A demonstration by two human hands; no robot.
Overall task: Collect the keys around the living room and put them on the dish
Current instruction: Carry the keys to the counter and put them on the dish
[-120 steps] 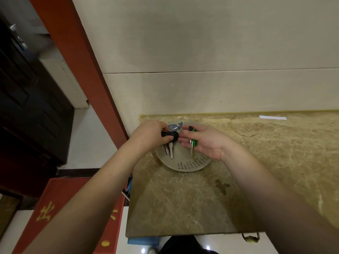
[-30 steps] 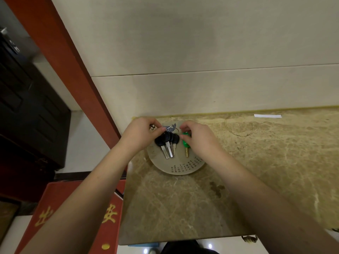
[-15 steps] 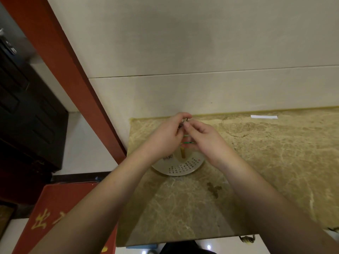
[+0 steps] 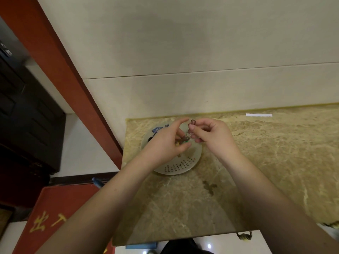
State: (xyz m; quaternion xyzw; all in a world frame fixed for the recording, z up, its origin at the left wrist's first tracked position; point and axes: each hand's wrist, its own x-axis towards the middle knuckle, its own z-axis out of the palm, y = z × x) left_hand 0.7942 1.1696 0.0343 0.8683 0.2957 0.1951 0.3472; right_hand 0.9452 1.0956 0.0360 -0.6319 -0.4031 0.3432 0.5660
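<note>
A round white dish (image 4: pixel 180 166) with dark writing along its near rim and a blue fish at its far rim sits at the left end of the marble counter (image 4: pixel 256 171). Both hands hover over it. My left hand (image 4: pixel 165 143) pinches the green-headed key (image 4: pixel 184 141) by its head; the black keys are hidden beneath it. My right hand (image 4: pixel 211 134) pinches a small metal key ring (image 4: pixel 192 123) that links down to the green key.
A white paper slip (image 4: pixel 258 115) lies at the counter's back edge by the beige wall. A red door frame (image 4: pixel 60 70) runs down the left, with a red board with gold characters (image 4: pixel 55 217) below. The counter's near edge is at the bottom.
My hands have drawn slightly apart over the dish; the right hand now holds the ring up clear of the left, which keeps the green key. The black keys are no longer visible.
</note>
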